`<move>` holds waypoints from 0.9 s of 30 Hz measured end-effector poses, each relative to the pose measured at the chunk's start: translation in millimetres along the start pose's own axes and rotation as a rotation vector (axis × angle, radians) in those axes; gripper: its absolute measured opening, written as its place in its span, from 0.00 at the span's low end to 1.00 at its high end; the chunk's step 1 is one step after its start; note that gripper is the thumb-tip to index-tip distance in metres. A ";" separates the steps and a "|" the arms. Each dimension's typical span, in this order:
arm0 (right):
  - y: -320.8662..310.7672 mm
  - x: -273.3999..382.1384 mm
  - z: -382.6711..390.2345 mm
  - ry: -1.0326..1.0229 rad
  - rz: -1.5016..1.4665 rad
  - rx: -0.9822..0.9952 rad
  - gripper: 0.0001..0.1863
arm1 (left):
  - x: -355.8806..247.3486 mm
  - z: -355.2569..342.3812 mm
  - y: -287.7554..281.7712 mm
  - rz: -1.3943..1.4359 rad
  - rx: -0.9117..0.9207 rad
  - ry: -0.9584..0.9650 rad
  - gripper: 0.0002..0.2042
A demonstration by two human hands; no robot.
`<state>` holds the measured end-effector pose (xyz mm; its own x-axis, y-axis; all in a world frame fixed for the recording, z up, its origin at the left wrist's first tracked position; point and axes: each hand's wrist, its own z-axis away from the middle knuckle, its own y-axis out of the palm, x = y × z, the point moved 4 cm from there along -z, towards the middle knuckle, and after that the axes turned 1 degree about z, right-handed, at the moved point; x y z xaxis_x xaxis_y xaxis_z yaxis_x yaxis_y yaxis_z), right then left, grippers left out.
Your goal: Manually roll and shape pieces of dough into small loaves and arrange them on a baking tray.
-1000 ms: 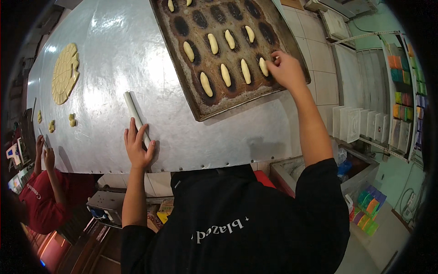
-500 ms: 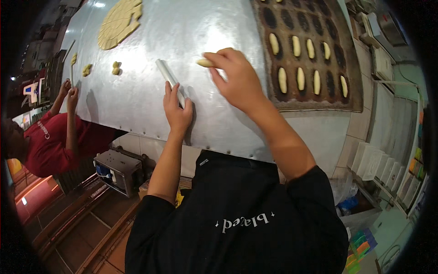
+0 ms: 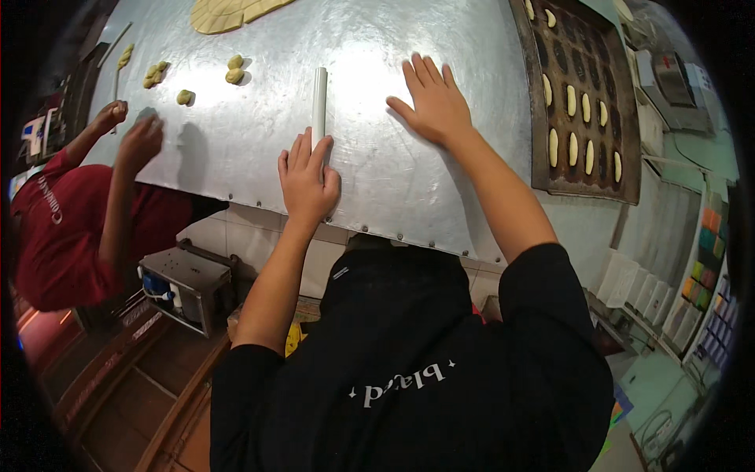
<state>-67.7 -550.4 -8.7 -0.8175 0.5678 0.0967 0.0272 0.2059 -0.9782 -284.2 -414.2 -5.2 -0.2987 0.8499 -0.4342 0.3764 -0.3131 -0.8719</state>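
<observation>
My left hand (image 3: 309,181) rests on the lower end of a pale cylindrical rolling pin (image 3: 319,98), fingers bent loosely over it. My right hand (image 3: 429,102) lies open on the metal worktable (image 3: 377,173), palm down with fingers spread; whether dough is under the palm I cannot tell. Small dough lumps (image 3: 234,69) sit left of the pin. A scored sheet of rolled dough (image 3: 228,12) lies at the top. To the right, a dark baking tray (image 3: 633,193) holds several elongated dough pieces (image 3: 586,108).
A co-worker in a red shirt (image 3: 67,228) has both hands at the table's left, near a thin rod (image 3: 116,82). A metal machine (image 3: 185,287) stands below the table's left side. Plastic containers (image 3: 629,287) and colourful packets (image 3: 700,267) line the right wall.
My right hand left the tray carrying a dough piece and now lies flat on the table, that piece unseen. The view shifted; the tray appears farther right. The co-worker's hands moved.
</observation>
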 end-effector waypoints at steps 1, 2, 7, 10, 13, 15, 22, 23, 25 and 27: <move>-5.3 7.2 22.0 -0.034 -0.020 0.063 0.40 | 0.7 2.3 -0.5 -0.013 -0.017 0.002 0.24; -14.1 13.5 49.4 -0.044 -0.054 0.114 0.40 | -0.3 4.3 -2.4 0.003 -0.015 -0.006 0.24; -46.1 45.4 159.9 0.025 -0.157 0.274 0.44 | -3.4 2.4 -4.6 -0.027 0.035 -0.038 0.24; -27.8 38.5 109.3 0.096 -0.057 0.297 0.44 | -7.7 -4.3 -5.9 -0.025 0.057 -0.046 0.25; -2.3 17.8 12.6 0.143 -0.001 0.152 0.44 | -12.0 -10.7 -0.3 -0.009 0.085 -0.019 0.25; -2.8 -4.1 -40.8 0.000 0.114 0.411 0.31 | -12.0 -15.3 3.2 -0.010 0.089 0.002 0.25; -63.1 -35.0 15.2 0.103 -0.418 0.493 0.18 | -13.3 -14.8 -5.1 -0.055 0.070 0.006 0.24; -64.9 -33.1 27.7 -0.047 -0.331 0.394 0.16 | -15.0 -16.0 -4.2 -0.060 0.070 0.009 0.24; -56.9 -32.1 37.1 -0.054 -0.312 0.347 0.15 | -13.3 -15.7 -2.0 -0.063 0.069 0.025 0.24; -50.4 -31.9 46.0 -0.051 -0.287 0.303 0.14 | -13.7 -14.9 0.8 -0.056 0.074 0.049 0.24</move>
<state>-69.5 -615.5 29.1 -0.7947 0.4799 0.3717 -0.3705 0.1017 -0.9233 -266.7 -419.8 3.5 -0.2738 0.8861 -0.3739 0.2942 -0.2930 -0.9097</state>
